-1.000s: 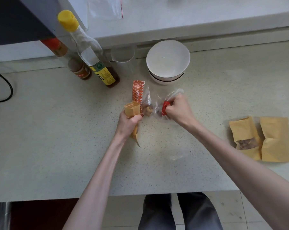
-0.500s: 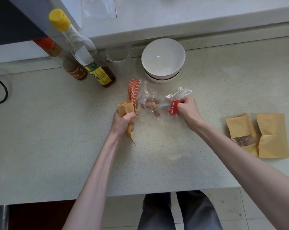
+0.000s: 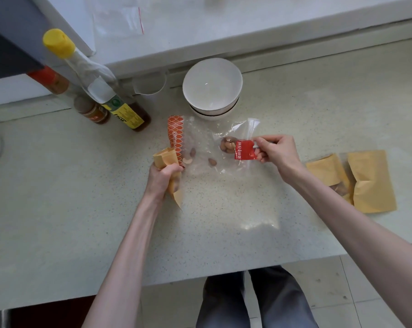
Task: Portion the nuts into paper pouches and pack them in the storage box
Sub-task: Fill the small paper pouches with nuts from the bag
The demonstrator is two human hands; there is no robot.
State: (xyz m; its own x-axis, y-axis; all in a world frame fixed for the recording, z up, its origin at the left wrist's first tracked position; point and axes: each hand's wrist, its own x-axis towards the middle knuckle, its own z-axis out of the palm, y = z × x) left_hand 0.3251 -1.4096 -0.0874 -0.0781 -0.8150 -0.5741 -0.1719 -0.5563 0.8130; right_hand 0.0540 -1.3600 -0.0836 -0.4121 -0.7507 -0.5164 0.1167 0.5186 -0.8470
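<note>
left hand (image 3: 163,179) gripping paper pouch (image 3: 165,159) | right hand (image 3: 274,151) pinching nut bag (image 3: 209,145) | advising: be lifting right end, tipping nuts (image 3: 228,145) left into pouch mouth

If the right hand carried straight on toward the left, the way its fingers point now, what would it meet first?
Probably the left hand gripping the paper pouch. The right hand already pinches the clear nut bag stretched between them, though relative heights are unclear.

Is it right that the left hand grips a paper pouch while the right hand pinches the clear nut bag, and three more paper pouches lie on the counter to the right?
Not quite. The head view shows two paper pouches lying on the counter to the right, not three. The rest holds: the left hand grips a paper pouch and the right hand pinches the clear nut bag.
</note>
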